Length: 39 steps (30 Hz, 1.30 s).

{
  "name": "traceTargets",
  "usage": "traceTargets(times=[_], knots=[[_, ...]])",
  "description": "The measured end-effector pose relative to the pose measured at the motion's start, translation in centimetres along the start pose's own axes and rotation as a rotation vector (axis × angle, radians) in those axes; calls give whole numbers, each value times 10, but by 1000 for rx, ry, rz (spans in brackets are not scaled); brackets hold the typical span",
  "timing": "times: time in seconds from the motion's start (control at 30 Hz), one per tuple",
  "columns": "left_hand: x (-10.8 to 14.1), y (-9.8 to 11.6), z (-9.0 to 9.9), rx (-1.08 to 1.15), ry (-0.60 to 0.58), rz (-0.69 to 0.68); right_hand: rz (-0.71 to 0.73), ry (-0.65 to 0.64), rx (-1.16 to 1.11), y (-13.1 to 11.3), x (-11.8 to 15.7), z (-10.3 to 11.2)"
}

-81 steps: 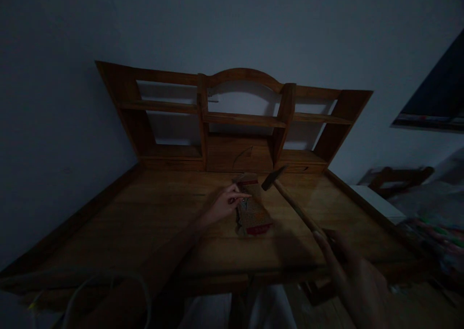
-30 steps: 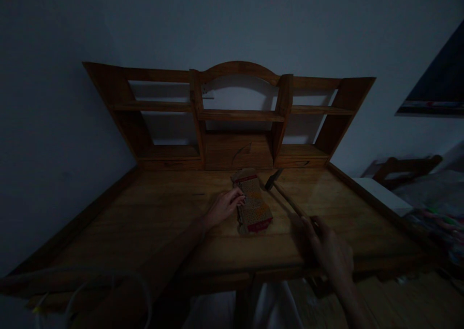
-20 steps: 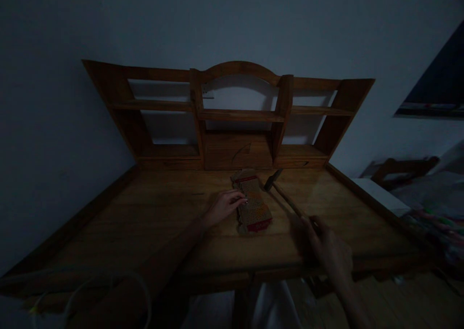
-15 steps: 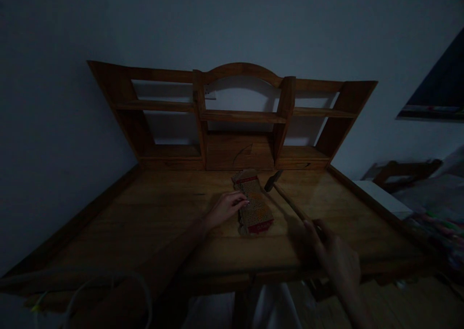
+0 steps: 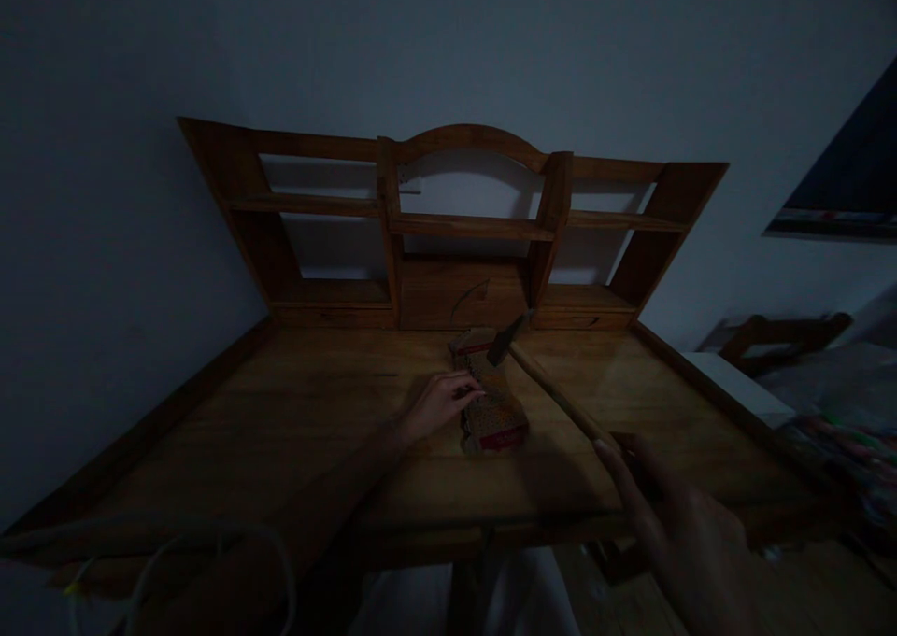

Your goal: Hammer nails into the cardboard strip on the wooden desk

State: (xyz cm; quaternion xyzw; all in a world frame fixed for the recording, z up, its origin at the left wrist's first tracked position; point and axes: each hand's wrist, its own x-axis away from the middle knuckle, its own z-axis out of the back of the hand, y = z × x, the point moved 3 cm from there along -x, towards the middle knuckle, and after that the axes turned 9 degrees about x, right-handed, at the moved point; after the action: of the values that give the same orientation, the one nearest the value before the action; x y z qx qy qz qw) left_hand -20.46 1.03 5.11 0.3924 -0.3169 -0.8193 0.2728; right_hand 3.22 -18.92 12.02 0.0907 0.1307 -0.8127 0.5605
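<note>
A flattened piece of printed cardboard with red ends lies on the wooden desk. My left hand rests at its left edge, thumb and index finger pinched together over it; anything between the fingertips is too small and dark to make out. My right hand grips the wooden handle of a hammer near its lower end. The hammer's dark head is raised above the upper right part of the cardboard, up and to the right of my left hand.
A wooden shelf unit stands along the desk's back edge against the wall. Raised wooden rims run down both sides. At right are a white surface, a chair back and plastic bags. A pale cable loops at lower left.
The hammer head has moved left, from beside the cardboard to over it. My right hand has shifted right and nearer to me. My left hand is almost unmoved.
</note>
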Motion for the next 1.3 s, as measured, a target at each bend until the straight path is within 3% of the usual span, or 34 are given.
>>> traceTargets(times=[0.37,0.67,0.9,1.1,1.3], knots=[[-1,-4,0,35,60,46,21,38,46,-1,8,-1],[-1,-1,1,23,61,28,89,11,130,-10,9,-13],[0,-6,0,-3,69,88,148,-26,195,-19,9,-19],[0,-4,-1,40,56,70,120,44,184,-18,9,-14],[0,-13,-4,17,60,95,171,-21,179,-20,11,-20]])
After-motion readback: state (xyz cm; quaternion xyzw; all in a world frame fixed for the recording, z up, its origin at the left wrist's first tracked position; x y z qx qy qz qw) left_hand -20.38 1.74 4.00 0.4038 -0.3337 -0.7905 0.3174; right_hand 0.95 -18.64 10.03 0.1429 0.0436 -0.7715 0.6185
